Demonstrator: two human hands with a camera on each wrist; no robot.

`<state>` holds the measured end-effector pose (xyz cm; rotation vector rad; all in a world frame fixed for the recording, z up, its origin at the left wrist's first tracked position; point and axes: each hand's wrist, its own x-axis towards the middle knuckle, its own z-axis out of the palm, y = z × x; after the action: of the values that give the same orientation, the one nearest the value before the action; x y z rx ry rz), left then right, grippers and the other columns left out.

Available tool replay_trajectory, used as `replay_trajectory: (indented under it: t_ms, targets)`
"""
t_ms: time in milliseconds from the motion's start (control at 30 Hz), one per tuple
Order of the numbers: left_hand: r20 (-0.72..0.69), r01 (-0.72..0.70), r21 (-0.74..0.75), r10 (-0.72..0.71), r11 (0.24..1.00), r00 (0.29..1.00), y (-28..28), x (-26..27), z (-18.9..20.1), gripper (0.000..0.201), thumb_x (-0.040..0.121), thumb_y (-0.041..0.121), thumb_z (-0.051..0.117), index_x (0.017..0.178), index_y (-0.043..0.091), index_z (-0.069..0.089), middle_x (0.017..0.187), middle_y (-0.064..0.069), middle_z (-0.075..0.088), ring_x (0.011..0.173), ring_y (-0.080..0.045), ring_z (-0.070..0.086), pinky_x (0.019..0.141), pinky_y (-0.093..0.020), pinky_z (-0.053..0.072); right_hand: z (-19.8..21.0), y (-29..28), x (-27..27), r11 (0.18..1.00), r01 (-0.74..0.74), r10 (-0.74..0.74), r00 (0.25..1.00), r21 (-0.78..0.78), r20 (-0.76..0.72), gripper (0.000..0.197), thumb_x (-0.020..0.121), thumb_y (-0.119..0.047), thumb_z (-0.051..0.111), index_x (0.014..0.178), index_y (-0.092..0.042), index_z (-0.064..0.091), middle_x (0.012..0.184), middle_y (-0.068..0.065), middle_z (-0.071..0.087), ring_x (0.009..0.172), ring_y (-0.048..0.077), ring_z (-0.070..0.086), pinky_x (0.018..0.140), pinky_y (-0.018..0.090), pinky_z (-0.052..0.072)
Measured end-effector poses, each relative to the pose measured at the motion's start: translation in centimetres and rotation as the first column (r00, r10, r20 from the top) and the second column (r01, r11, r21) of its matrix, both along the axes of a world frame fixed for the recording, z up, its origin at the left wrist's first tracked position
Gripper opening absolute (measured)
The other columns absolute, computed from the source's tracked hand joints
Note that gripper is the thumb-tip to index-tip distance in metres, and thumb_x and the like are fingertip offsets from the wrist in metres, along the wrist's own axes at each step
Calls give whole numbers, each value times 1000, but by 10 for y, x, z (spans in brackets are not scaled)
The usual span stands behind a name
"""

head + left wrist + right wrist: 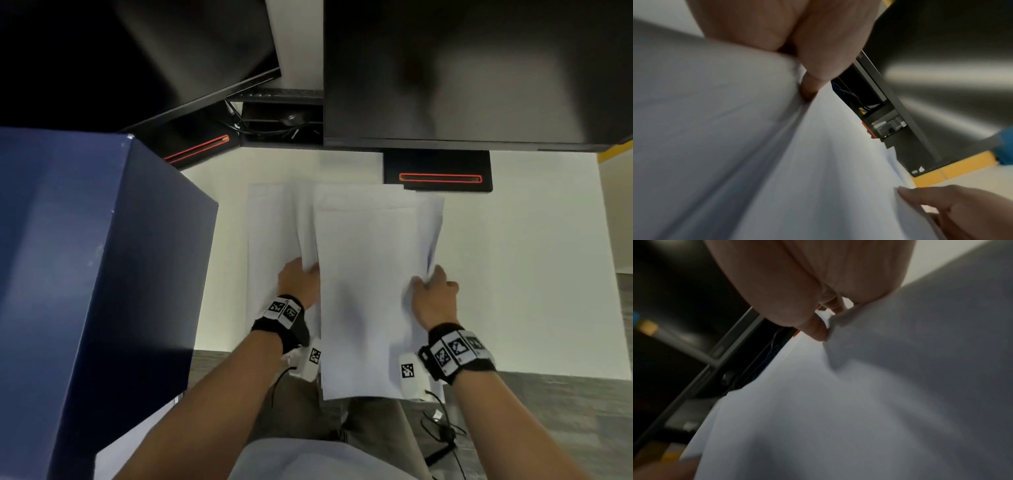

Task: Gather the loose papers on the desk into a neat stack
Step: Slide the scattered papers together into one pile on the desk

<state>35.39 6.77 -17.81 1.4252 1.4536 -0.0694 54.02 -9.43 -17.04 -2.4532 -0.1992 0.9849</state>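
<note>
Papers [363, 274] sit between both hands — left hand [298, 281] grips the left edge, right hand [433, 293] pinches the right (sheets fanned beyond the fingertips). Advice: squeeze inward evenly — tap edges flush.

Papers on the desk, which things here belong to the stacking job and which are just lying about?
Belong to the job:
papers
left hand, gripping them
right hand, gripping them

Just lying about:
blue box
left monitor
right monitor
desk
</note>
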Motion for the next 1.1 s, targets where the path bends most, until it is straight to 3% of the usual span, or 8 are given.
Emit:
replay_trajectory:
  t_ms: [67, 133, 300, 467, 667, 800, 967, 1100]
  targets:
    - [-12, -38, -3, 38, 999, 999, -2, -2, 3, 52, 96, 46, 51, 130, 8, 58, 130, -11, 64, 118, -29, 60, 97, -33, 47, 6, -2, 5, 1000, 19, -19, 1000, 11, 5, 56, 101, -30, 46, 150, -6, 34, 144, 25, 38, 125, 41, 47, 107, 39, 35]
    - [-87, 44, -5, -45, 999, 995, -1, -18, 6, 58, 95, 51, 48, 131, 7, 56, 130, -9, 62, 119, -30, 58, 95, -33, 45, 13, -17, 9, 1000, 10, -10, 999, -1, 36, 58, 99, -33, 49, 149, -7, 35, 143, 23, 39, 124, 41, 49, 106, 41, 37]
    - [-200, 333, -39, -334, 942, 921, -20, -57, 4, 37, 101, 43, 46, 80, 14, 52, 84, -2, 58, 84, -22, 56, 67, -28, 39, 19, -57, -16, 988, -116, 117, 993, -102, -2, 41, 100, -27, 50, 130, 1, 43, 129, 25, 57, 113, 40, 58, 91, 37, 44]
    - [-72, 337, -36, -339, 941, 938, -48, -42, 4, 30, 99, 39, 47, 108, 15, 62, 108, -9, 71, 86, -22, 62, 81, -29, 49, 21, -55, -33, 977, -123, 105, 989, -176, -109, 49, 99, -32, 52, 130, 2, 35, 128, 27, 56, 113, 42, 58, 84, 36, 41]
    - [-265, -27, 356, 129, 934, 956, 37, -52, 11, 73, 84, 56, 63, 140, 12, 48, 138, -12, 51, 129, -31, 46, 108, -42, 41, 15, -38, 35, 985, 154, -154, 988, -81, 4, 62, 88, -44, 64, 133, -5, 47, 133, 19, 58, 118, 36, 57, 93, 34, 42]
    - [-193, -185, 249, 236, 951, 952, 86, -28, 16, 88, 82, 56, 68, 148, 8, 34, 148, -14, 40, 131, -35, 48, 104, -40, 42, 5, 3, 67, 982, 172, -177, 983, 79, 57, 64, 89, -48, 61, 137, -8, 47, 138, 15, 55, 121, 33, 56, 95, 33, 42]
    - [-234, 55, 150, -19, 987, 972, 106, -1, 12, 66, 86, 54, 67, 128, 4, 59, 129, -15, 64, 114, -33, 62, 87, -33, 49, -10, 60, 71, 991, 80, -91, 990, 106, 105, 48, 98, -36, 46, 128, 1, 51, 129, 20, 59, 117, 38, 57, 93, 36, 41]
    - [-23, 37, 94, -35, 995, 999, 79, 25, 0, 29, 93, 33, 58, 77, 11, 67, 100, -15, 74, 84, -25, 66, 70, -30, 52, -19, 90, 60, 997, 9, -16, 996, 74, 91, 44, 103, -29, 36, 124, 5, 54, 126, 24, 59, 116, 40, 56, 95, 40, 41]
